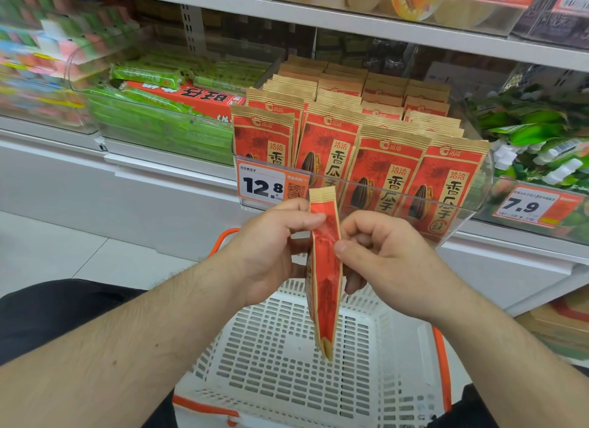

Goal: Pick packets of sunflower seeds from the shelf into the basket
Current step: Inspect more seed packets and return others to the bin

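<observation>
You hold one sunflower seed packet edge-on between both hands, directly above the white slotted basket. Your left hand grips the packet's left face with the thumb laid across the upper part and the fingers curled behind. Your right hand pinches the opposite face, thumb tip on the red film just below the level of the left thumb, remaining fingers curled and partly hidden. Both grips sit in the upper half; the lower half hangs free beneath them, its bottom seam inside the basket's rim line but not touching the floor of the basket.

Handling, judged from appearance: the packet is a paper-and-film pouch, light, flexible along its length and stiffened only at the crimped top and bottom seams. The loose fill probably settles toward the lower end, so expect the packet to swing below your grip. The film looks smooth; pinch near the tan top seam above your thumbs for a surer hold.

Beyond your hands, the remaining packets stand upright in rows in the clear shelf bin, behind the 12.8 price tag. Take each by its exposed top edge.

The basket holds no packet that can be seen.
</observation>
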{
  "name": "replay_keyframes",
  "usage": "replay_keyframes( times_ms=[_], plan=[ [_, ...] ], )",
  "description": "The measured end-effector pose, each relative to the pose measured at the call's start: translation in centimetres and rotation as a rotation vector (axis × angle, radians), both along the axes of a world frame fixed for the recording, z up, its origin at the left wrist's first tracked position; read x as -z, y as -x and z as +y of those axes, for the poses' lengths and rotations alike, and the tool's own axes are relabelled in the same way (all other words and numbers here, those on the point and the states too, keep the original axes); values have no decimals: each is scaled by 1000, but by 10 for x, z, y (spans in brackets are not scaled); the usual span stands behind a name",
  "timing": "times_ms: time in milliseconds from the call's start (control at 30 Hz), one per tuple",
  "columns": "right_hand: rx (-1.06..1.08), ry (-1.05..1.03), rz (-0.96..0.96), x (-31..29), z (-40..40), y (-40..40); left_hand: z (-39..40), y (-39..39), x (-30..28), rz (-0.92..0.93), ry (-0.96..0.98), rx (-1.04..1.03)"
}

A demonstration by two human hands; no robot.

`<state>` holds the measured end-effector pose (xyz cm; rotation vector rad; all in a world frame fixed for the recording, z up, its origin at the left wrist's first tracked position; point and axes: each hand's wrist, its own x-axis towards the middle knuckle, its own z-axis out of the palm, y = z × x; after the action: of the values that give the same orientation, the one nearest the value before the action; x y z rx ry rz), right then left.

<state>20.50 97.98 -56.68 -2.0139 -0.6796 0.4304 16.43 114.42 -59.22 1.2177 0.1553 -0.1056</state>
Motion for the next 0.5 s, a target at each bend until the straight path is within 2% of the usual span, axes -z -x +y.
replay_keyframes(
  times_ms=[200,500],
  plan=[
    [-88,114,19,-2,-1,2,3,-2,0,-9,16,-19],
    [-222,226,83,-2,0,7,9,-7,-3,8,62,-155]
  ],
)
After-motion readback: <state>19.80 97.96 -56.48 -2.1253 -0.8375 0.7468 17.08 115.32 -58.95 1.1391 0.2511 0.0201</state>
